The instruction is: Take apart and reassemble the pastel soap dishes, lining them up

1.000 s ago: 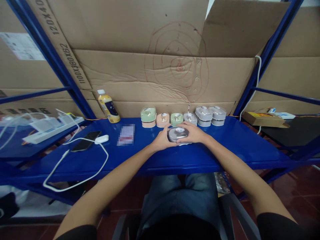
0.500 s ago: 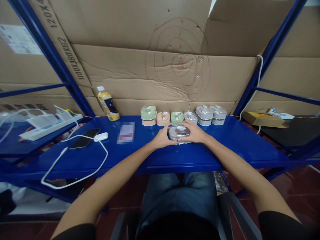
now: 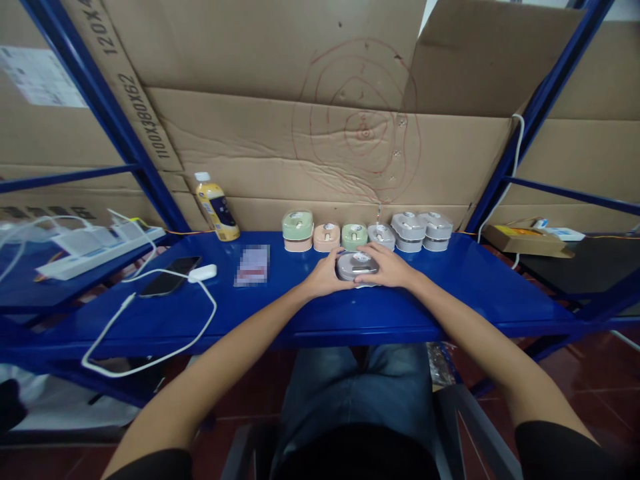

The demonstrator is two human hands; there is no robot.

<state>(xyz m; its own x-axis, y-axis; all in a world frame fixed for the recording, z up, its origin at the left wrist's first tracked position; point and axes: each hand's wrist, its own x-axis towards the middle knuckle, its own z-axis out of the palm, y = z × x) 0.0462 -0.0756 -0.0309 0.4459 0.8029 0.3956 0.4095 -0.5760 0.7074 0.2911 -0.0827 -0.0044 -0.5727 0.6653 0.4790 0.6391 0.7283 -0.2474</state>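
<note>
Cupping a grey box [image 3: 357, 265] from both sides near the middle of the frame, the left hand [image 3: 323, 275] and right hand [image 3: 393, 268] grasp it with curved fingers, its glossy top and small sticker facing up. Over the last second the grip and the box barely shift; mostly the camera view tilts a little, which suggests the box is being steadied rather than carried. Just beyond the hands, along the back of the blue surface [image 3: 320, 317], stand a green-over-pink stack [image 3: 298, 230], a pink box [image 3: 327, 237], a green box [image 3: 355, 236], a lone grey container [image 3: 382, 236] and, right of centre, two grey stacks [image 3: 422, 233]. Farther out, left of centre, are a pixelated packet [image 3: 253, 265] and a yellow bottle [image 3: 219, 215], then a dark phone [image 3: 167, 281] with a white cable [image 3: 215, 313]; an open carton [image 3: 525, 241] sits at the right. Fingers and palms cover the grey box's sides, a pale edge beneath it is hard to make out, and whether its base touches the surface cannot be told. The packet's print is unreadable, and the frame's bottom corners cut off both dark sleeves [image 3: 155, 465].
</note>
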